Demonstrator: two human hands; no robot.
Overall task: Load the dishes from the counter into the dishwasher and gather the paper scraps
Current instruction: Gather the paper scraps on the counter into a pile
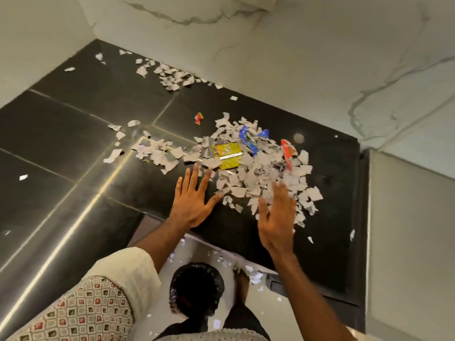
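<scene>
Paper scraps [258, 175]: we see 1 big heap on the dark counter [73, 134], towards its right end and near the front edge.
Smaller heap [172, 76]: well apart at the back, beside the marble wall [295, 57]; loose bits lie scattered to the left.
Wrappers: a yellow wrapper [227, 155], a blue wrapper [248, 139] and a red wrapper [286, 150] lie in the big heap.
Left hand [192, 200]: flat on the counter just left of the heap, fingers straight and spread, holding nothing; the thumb tip meets the heap's edge.
Right hand [277, 222]: blurred, fingers straight, over the heap's near edge, holding nothing (we cannot tell whether it touches the paper).
Bin [197, 289]: black-lined, on the floor [197, 252] below the counter's front edge, between the 2 arms.
</scene>
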